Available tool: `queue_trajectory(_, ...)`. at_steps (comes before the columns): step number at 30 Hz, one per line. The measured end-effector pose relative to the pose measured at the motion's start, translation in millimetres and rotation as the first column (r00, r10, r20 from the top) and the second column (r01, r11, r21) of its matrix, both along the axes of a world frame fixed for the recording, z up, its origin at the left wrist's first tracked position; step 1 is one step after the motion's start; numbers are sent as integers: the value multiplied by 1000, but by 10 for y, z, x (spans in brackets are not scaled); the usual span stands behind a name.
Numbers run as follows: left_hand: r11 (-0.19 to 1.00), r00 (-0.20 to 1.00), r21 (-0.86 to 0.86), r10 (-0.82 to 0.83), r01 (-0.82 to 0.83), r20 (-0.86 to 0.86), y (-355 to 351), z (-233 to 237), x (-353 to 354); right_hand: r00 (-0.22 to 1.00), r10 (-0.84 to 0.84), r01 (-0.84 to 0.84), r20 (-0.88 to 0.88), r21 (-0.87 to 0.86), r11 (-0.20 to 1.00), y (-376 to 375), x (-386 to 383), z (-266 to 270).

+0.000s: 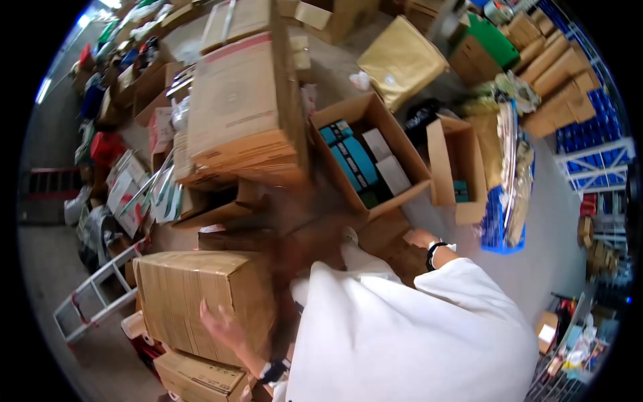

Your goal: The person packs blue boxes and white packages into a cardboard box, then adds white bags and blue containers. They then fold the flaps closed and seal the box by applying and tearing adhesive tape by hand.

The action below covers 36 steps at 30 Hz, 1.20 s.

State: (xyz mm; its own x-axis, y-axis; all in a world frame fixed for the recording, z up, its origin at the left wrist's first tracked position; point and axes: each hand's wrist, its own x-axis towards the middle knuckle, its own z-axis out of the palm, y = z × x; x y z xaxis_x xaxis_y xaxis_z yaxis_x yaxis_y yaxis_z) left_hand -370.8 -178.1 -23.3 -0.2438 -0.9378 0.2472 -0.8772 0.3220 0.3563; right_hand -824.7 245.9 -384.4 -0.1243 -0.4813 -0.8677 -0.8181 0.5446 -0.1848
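My left hand (pixel 224 326) has its fingers spread and overlaps the side of a large closed cardboard box (pixel 181 301) at the lower left. At the centre right, my right hand (pixel 423 238) is closed at the edge of a brown piece of cardboard (pixel 395 251), its fingertips partly hidden. The white top I wear covers the lower part of that cardboard. Just ahead stands an open carton (pixel 418 194) with teal-and-black packages (pixel 355 161) and white boxes (pixel 388 164) inside.
Tall stacked cardboard (pixel 234 100) rises ahead on the left. A smaller open carton (pixel 469 174) and a blue crate (pixel 495 228) stand to the right. A white ladder (pixel 97 295) leans at the left. A yellowish padded parcel (pixel 402 60) lies farther ahead.
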Motion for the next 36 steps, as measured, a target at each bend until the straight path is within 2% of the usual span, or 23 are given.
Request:
queue_trajectory(1,995,997,75,-66,69,-51,-8,7,-374,912,-408,411,-54,143,900,274,-49,361)
queue_trajectory(2,982,988,133,-124,136,-96,-79,-6,-640,707,-680,707,-198,173,685,525,-94,778)
queue_trajectory(4,928,959,264,-223,265,-177,-210,-114,-1085,554,-826,818,-106,254,516,1078,44,779)
queue_trajectory(5,886,938,326,-269,329,-217,-319,-218,-1290,395,-919,906,-13,174,387,1218,122,780)
queue_trajectory(8,669,848,532,-323,519,-421,-543,-721,-1907,171,-979,978,108,101,182,1282,386,758)
queue_trajectory(9,578,843,613,-359,538,-401,-534,-816,-2228,87,-982,995,169,27,93,1307,432,785)
queue_trajectory(10,494,817,654,-413,573,-403,-482,-1136,-2418,-36,-944,990,328,137,10,1525,506,687)
queue_trajectory(12,399,679,626,-670,671,-301,-269,-1503,-2842,3,-973,1000,231,-8,1,1287,689,1150)
queue_trajectory(15,185,343,717,-936,672,-80,122,-1956,-3251,126,-972,992,197,-9,127,1216,606,1754)
queue_trajectory(18,-44,482,738,-731,673,-483,653,-2295,-3608,130,-989,990,65,47,133,1594,339,1807)
queue_trajectory(19,-48,461,759,-769,649,-443,768,-2423,-3705,148,-989,988,29,52,149,1767,197,1777)
queue_trajectory(20,-44,438,783,-809,621,-392,798,-2551,-3763,194,-981,981,-10,11,194,2036,115,1384)
queue_trajectory(22,-24,353,833,-899,553,-260,994,-2575,-3841,238,-970,970,-50,-41,240,2128,-149,1356)
queue_trajectory(23,-10,277,848,-943,531,-184,1088,-2311,-3975,239,-969,969,-59,-42,242,2199,-341,1350)
queue_trajectory(24,22,349,894,-925,448,-152,1234,-1941,-4199,243,-968,968,-67,-46,246,2278,-561,1303)
queue_trajectory(26,84,480,959,-875,272,-59,1530,-1207,-4645,335,-924,935,-185,-56,350,2569,-998,1351)
queue_trajectory(28,155,615,842,-752,517,-239,1193,-3118,-3425,317,-920,942,-231,-33,333,2786,-1634,1195)
queue_trajectory(29,196,591,871,-797,450,-126,1363,-3116,-3371,346,-902,919,-260,-98,381,3033,-2041,1079)
queue_trajectory(31,262,619,909,-785,324,5,1386,-3022,-3951,382,-887,855,-260,-266,446,3116,-3050,143)
queue_trajectory(32,271,643,922,-765,275,33,1596,-3006,-4170,382,-867,867,-320,-201,456,3635,-3086,172)
queue_trajectory(33,296,659,925,-749,240,68,1767,-3030,-4477,376,-853,867,-362,-188,462,3853,-3281,-117)
queue_trajectory(34,325,664,920,-741,220,103,1931,-3111,-4852,344,-860,877,-376,-199,438,3875,-3586,-749)
queue_trajectory(36,360,663,914,-733,189,151,2336,-3453,-5572,343,-882,911,-322,-114,396,3694,-4222,-1221)
